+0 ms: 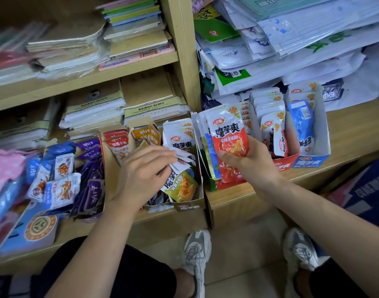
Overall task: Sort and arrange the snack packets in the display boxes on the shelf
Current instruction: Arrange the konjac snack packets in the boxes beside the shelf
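The wooden shelf (141, 224) carries the green display box (189, 206) near its front edge. Right of that box stands a red-and-blue display box (309, 163) of upright packets. Over the green box the left hand (145, 175) curls its fingers round white-and-green packets (173, 179). Just right of the box, the right hand (246, 160) grips a red packet (229, 143) upright.

Red packet (229, 143), centre right: "魔芋爽" is printed large; "20%" is shown on its yellow corner.
Blue display box (311, 163), right: "魔芋爽" is printed on the front.
Orange packets (117, 144), centre: "深海小鱼" is read.
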The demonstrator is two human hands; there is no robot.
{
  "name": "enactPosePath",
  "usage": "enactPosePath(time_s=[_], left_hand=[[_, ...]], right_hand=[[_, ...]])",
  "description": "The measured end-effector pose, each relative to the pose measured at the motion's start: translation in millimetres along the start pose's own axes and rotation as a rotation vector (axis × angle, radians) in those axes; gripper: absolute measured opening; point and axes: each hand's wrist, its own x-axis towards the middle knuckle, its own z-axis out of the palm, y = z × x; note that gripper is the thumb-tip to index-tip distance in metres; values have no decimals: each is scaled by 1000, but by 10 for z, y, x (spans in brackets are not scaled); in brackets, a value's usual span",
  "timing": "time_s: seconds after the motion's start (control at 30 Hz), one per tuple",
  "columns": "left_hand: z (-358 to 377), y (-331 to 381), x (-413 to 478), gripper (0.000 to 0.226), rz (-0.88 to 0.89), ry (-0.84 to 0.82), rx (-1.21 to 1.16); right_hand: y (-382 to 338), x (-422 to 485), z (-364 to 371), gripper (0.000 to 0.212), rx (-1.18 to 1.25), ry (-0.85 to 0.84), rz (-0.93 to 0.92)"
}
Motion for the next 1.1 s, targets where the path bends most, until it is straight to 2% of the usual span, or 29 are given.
enactPosePath(time_s=[0.27, 0.33, 0.43, 0.5, 0.57, 0.8, 1.0, 1.1], left_hand=[[41, 40, -96, 10, 151, 208, 100], [36, 56, -102, 11, 141, 256, 107], [-10, 20, -76, 21, 62, 217, 122], [-31, -19, -56, 29, 30, 153, 85], [-27, -19, -40, 28, -40, 134, 14], [-27, 81, 194, 15, -509, 187, -249], [-73, -57, 758, 18, -596, 293, -313], [-156, -120, 1023, 19, -534, 340, -337]], right_hand=[[-6, -8, 23, 33, -21, 14, 9], [-2, -2, 21, 31, -25, 20, -1], [-10, -3, 12, 23, -12, 27, -32], [-5, -2, 4, 24, 2, 28, -42], [-12, 1, -5, 27, 17, 30, -46], [-56, -12, -50, 29, 125, 36, -4], [-95, -23, -87, 35, 139, 48, -12], [-116, -8, -105, 35, 174, 51, 18]])
